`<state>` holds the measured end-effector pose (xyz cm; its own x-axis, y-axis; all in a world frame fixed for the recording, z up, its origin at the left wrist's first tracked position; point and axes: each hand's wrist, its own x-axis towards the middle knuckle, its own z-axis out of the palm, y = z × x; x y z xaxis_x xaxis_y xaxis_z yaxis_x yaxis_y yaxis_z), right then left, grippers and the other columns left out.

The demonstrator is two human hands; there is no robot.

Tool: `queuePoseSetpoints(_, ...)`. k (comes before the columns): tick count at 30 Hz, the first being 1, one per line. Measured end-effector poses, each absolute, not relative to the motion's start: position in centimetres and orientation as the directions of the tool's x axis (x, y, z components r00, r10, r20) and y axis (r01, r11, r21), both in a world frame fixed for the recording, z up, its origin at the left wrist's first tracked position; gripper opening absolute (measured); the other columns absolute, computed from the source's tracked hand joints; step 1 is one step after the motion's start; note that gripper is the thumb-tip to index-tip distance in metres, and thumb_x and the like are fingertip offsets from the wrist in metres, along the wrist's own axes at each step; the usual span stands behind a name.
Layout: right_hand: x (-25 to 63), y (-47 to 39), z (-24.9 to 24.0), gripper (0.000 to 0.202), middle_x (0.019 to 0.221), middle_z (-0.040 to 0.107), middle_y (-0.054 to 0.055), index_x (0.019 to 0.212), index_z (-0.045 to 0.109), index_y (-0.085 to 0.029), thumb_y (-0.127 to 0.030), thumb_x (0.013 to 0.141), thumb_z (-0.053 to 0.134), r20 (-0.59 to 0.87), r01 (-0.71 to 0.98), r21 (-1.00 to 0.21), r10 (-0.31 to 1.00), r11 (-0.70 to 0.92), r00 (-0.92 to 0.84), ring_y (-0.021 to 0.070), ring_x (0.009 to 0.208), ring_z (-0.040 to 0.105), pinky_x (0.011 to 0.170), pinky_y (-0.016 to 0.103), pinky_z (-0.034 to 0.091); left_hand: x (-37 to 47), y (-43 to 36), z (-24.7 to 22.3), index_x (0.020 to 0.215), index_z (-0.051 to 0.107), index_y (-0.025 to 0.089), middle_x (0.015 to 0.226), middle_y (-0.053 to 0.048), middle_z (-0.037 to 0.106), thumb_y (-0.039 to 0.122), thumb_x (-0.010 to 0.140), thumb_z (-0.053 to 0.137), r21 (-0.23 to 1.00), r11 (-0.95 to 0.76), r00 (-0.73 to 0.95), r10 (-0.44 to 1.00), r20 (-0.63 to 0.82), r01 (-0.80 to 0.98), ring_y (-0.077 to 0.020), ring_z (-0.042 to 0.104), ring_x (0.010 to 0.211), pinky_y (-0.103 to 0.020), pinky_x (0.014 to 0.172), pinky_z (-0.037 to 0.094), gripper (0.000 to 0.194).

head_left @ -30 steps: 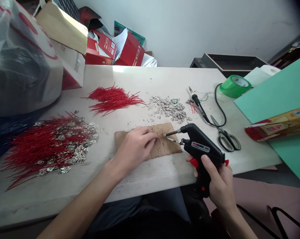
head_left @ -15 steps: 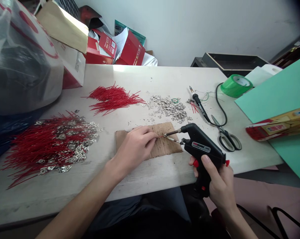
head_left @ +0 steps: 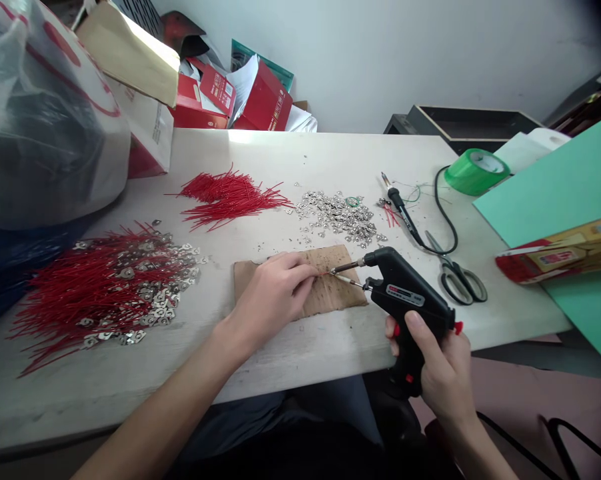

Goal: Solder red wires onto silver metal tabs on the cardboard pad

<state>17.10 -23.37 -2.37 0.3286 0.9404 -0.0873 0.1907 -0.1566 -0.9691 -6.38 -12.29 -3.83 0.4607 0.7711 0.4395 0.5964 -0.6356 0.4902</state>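
- Left hand (head_left: 278, 283): thumb and forefinger pinch a thin red wire (head_left: 323, 273) above a brown cardboard piece (head_left: 338, 300) at the table's near middle.
- Right hand (head_left: 443, 370): fingers wrapped around a black soldering gun (head_left: 408, 307), its tip at the wire's right end.
- Left: a heap of red wires with metal tabs (head_left: 95, 290).
- Far middle: loose red wires (head_left: 230, 197) and, right of them, small metal pieces (head_left: 338, 217).
- Right: scissors (head_left: 461, 281).

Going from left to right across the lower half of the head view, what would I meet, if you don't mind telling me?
A pile of red wires with small metal pieces → left hand → black soldering gun → scissors → red-and-yellow packet.
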Motion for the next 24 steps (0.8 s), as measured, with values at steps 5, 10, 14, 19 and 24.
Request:
queuePoseSetpoints(5, 17.09, -23.52, -2.28, 0.047, 0.059, 0.059, 0.002, 0.091, 0.077, -0.017, -0.061, 0.099, 0.062, -0.156, 0.186, -0.953, 0.916, -0.237, 0.369, 0.013, 0.044, 0.048, 0.037, 0.024, 0.038, -6.45, -12.24, -3.94, 0.1, 0.079, 0.019, 0.095, -0.004, 0.075, 0.013, 0.1, 0.066, 0.492, -0.642, 0.462, 0.766, 0.447, 0.588, -0.0193, 0.069, 0.086, -0.035, 0.079, 0.057, 0.014)
queuePoseSetpoints(10, 17.01, -23.58, -2.31, 0.051, 0.058, 0.059, 0.002, 0.092, 0.079, -0.016, -0.064, 0.097, 0.064, -0.172, 0.153, -0.957, 0.909, -0.245, 0.381, 0.0113, 0.044, 0.047, 0.037, 0.023, 0.038, -6.46, -12.24, -3.92, 0.1, 0.079, 0.019, 0.094, -0.004, 0.075, 0.012, 0.099, 0.067, 0.493, -0.644, 0.462, 0.764, 0.45, 0.585, -0.0193, 0.069, 0.086, -0.035, 0.08, 0.057, 0.014)
queuePoseSetpoints(14, 16.87, -23.53, -2.19, 0.051, 0.057, 0.058, 0.001, 0.093, 0.079, -0.016, -0.065, 0.097, 0.064, -0.18, 0.155, -0.954, 0.903, -0.257, 0.39, 0.0108, 0.043, 0.047, 0.037, 0.023, 0.036, -6.43, -12.3, -3.86, 0.101, 0.079, 0.019, 0.096, -0.004, 0.075, 0.012, 0.1, 0.066, 0.494, -0.638, 0.461, 0.769, 0.442, 0.59, -0.0197, 0.069, 0.087, -0.035, 0.08, 0.057, 0.015)
queuePoseSetpoints(19, 16.69, -23.48, -2.03, 0.049, 0.064, 0.061, 0.003, 0.094, 0.08, -0.017, -0.064, 0.096, 0.066, -0.167, 0.128, -0.964, 0.903, -0.235, 0.396, 0.012, 0.05, 0.05, 0.039, 0.022, 0.036, -6.39, -12.33, -3.85, 0.102, 0.08, 0.019, 0.095, -0.004, 0.075, 0.012, 0.1, 0.066, 0.508, -0.634, 0.46, 0.773, 0.437, 0.583, -0.0194, 0.068, 0.086, -0.034, 0.078, 0.056, 0.015)
queuePoseSetpoints(24, 16.65, -23.51, -2.0, 0.049, 0.061, 0.058, 0.002, 0.094, 0.08, -0.016, -0.064, 0.097, 0.066, -0.18, 0.126, -0.96, 0.899, -0.248, 0.398, 0.0122, 0.049, 0.049, 0.039, 0.022, 0.037, -6.42, -12.25, -4.09, 0.103, 0.08, 0.019, 0.095, -0.004, 0.075, 0.012, 0.099, 0.067, 0.502, -0.639, 0.46, 0.769, 0.444, 0.583, -0.0196, 0.068, 0.087, -0.034, 0.079, 0.056, 0.015)
